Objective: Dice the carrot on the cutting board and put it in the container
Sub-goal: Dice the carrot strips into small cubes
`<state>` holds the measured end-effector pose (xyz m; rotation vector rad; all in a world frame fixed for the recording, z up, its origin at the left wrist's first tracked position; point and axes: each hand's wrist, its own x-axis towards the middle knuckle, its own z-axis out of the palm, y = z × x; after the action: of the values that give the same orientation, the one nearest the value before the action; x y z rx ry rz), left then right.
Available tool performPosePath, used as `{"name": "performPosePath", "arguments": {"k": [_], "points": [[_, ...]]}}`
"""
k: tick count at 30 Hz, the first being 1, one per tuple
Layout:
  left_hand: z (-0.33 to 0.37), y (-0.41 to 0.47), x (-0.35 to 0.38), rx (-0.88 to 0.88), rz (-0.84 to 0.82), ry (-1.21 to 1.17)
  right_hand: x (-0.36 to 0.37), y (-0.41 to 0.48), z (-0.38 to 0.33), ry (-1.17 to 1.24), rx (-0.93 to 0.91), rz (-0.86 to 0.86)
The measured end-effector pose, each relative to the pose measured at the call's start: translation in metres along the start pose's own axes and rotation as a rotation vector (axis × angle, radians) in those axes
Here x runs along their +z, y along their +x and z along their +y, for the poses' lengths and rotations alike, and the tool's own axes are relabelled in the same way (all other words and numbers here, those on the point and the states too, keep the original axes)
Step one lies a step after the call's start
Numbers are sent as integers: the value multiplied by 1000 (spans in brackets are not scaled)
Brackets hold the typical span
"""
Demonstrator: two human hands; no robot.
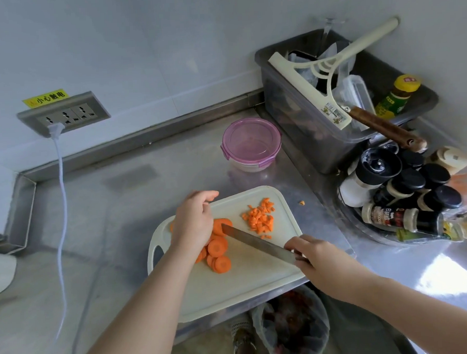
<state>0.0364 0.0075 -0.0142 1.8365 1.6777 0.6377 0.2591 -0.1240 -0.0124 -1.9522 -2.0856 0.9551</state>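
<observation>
Currently, the right hand (pixel 308 254) grips the kitchen knife (pixel 257 242) by its handle, with the blade tip against the carrot slices (pixel 217 248) at the middle of the cutting board (pixel 233 293). The left hand (pixel 194 222) holds those slices down, fingers curled over them. A heap of diced carrot (pixel 258 216) lies on the board's far right part. The pink-lidded container (pixel 252 143) stands beyond the board's far edge — lid on.

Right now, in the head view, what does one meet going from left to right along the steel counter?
In order: white power cable, left hand, pile of small orange carrot dice, right hand holding the steel-bladed knife, black-capped spice bottles.
</observation>
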Motion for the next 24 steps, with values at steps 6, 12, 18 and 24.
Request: {"name": "performPosePath", "arguments": {"k": [6, 12, 18, 24], "points": [[-24, -16, 0, -127, -24, 26, 6, 0, 9, 14, 38, -71], [-21, -21, -1, -60, -114, 238, 1, 13, 14, 41, 111, -9], [-12, -16, -4, 50, -196, 421, -2, 30, 3, 51, 168, 77], [-14, -25, -13, 154, -436, 719, -3, 33, -5, 107, 154, 92]]}}
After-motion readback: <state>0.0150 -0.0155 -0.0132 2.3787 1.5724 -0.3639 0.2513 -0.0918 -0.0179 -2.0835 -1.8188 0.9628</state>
